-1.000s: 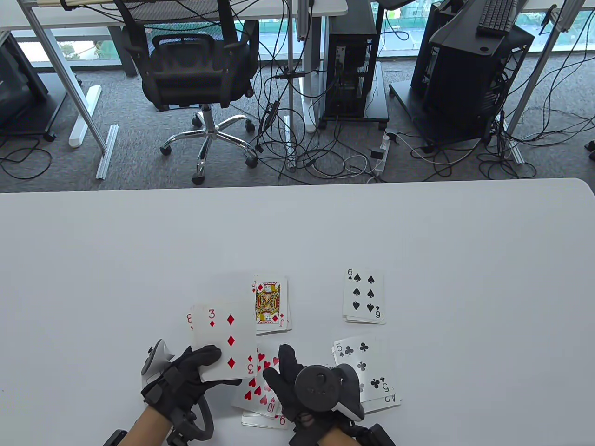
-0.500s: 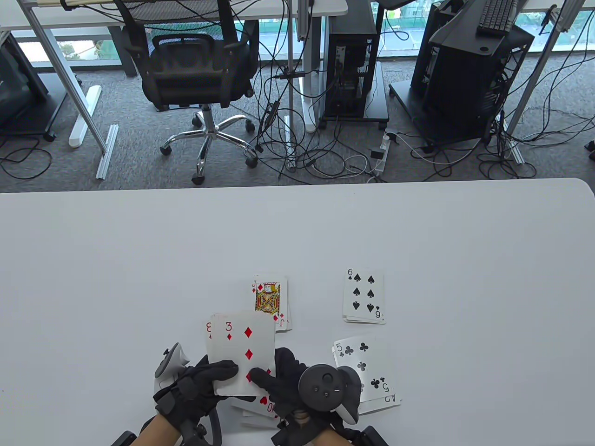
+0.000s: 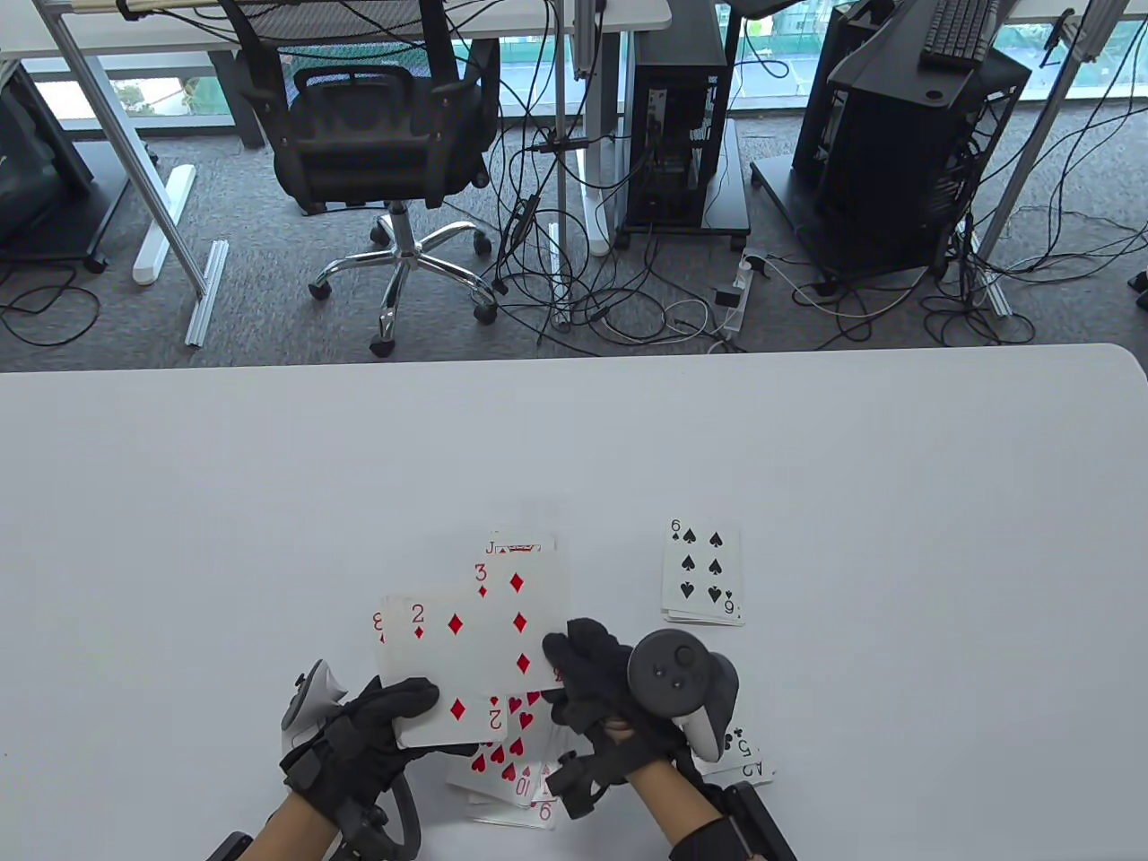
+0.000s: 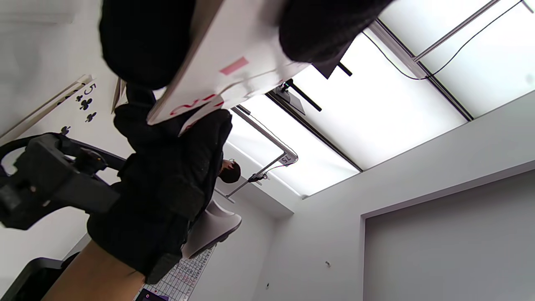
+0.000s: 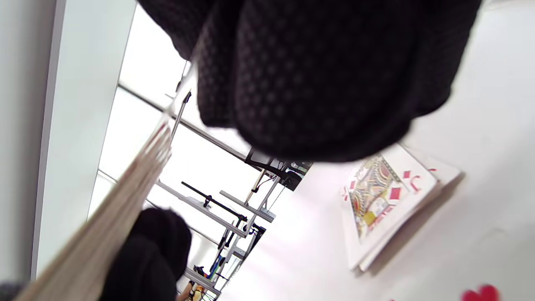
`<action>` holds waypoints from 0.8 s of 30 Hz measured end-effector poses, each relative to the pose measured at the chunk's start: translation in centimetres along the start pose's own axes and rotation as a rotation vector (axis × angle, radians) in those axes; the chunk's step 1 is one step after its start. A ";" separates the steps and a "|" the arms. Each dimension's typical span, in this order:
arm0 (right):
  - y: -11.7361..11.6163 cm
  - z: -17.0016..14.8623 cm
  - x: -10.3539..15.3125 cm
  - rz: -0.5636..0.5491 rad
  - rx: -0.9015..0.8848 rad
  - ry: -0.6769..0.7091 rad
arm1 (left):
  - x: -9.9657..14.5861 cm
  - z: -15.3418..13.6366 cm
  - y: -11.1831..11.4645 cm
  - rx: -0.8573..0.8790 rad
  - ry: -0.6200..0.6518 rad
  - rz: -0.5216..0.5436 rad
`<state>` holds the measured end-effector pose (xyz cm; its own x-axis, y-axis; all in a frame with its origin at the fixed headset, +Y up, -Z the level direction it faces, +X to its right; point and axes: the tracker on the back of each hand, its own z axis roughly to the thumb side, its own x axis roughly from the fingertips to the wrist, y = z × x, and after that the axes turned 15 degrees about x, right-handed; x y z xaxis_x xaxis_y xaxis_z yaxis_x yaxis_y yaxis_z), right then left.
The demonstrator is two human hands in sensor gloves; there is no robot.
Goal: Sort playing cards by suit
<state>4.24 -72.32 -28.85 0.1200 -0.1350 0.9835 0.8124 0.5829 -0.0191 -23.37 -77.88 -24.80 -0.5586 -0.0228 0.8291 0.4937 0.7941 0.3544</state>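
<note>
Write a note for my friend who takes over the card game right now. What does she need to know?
Left hand grips a small stack, 2 of diamonds on top. Right hand pinches the 3 of diamonds above the diamond pile topped by a jack.
Done: spade pile with the 6, club pile, heart pile, all on the white table.
Left: drop the 3, then sort the left hand's cards.

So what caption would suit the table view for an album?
Gloved right hand carries the three of diamonds toward the diamond pile; left hand holds more cards.
</note>
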 end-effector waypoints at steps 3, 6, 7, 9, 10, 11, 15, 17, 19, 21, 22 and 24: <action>0.8 -0.6 -2.4 -0.027 -0.191 -0.092 | 0.2 0.9 -0.4 0.009 0.046 0.020; 0.9 -0.9 -4.7 -0.018 -0.051 -0.161 | 0.5 1.9 -0.6 0.013 0.096 0.028; 0.6 -1.1 -5.4 0.013 0.051 -0.170 | 0.6 2.2 -0.7 0.017 0.111 0.029; -0.4 -1.5 -6.5 0.037 0.203 -0.211 | 0.7 2.6 -0.7 0.023 0.131 0.032; -1.1 -1.8 -7.0 0.050 0.259 -0.223 | 0.8 2.7 -0.8 0.023 0.138 0.033; -1.6 -1.9 -7.3 0.060 0.283 -0.232 | 0.8 2.8 -0.8 0.022 0.141 0.034; -4.1 -2.3 -8.2 0.116 0.422 -0.278 | 0.9 2.9 -0.8 0.014 0.146 0.036; -5.0 -2.2 -8.4 0.164 0.541 -0.270 | 0.9 2.9 -0.8 0.015 0.143 0.038; -5.9 -1.8 -8.6 0.199 0.695 -0.258 | 0.9 2.8 -0.8 0.018 0.141 0.040; -6.7 -1.4 -8.7 0.234 0.841 -0.212 | 0.8 2.8 -0.9 0.015 0.136 0.042; -7.1 -1.1 -8.6 0.236 0.914 -0.193 | 0.8 2.7 -0.9 0.016 0.131 0.044; -7.9 -0.9 -8.6 0.256 1.015 -0.168 | 0.8 2.7 -1.0 0.018 0.127 0.046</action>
<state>-2.69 -76.42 -37.36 0.0769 0.1538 0.9851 -0.0931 0.9848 -0.1465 -26.08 -77.04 -25.63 -0.4460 -0.0625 0.8928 0.5040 0.8068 0.3082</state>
